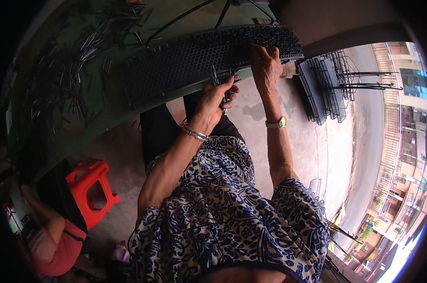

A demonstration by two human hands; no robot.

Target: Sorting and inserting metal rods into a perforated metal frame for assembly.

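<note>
A long black perforated panel [171,68] lies in front of me along the edge of the green table [187,21]. Many short dark pieces stand up thickly from its far side and right end, while the left part shows bare holes. My left hand [212,101] is closed around a small bundle of thin dark strips [215,78], just at the panel's near edge. At the panel's right part, my right hand [266,68] has its fingers pinched together against the surface. Whatever sits between those fingertips is too small to make out.
Loose dark strips [76,59] lie heaped across the table's left side. Thin black rods [223,14] rise behind the panel. To the right, similar black panels with wire frames [322,85] are stacked. A red stool [100,188] and another person [58,247] are at lower left.
</note>
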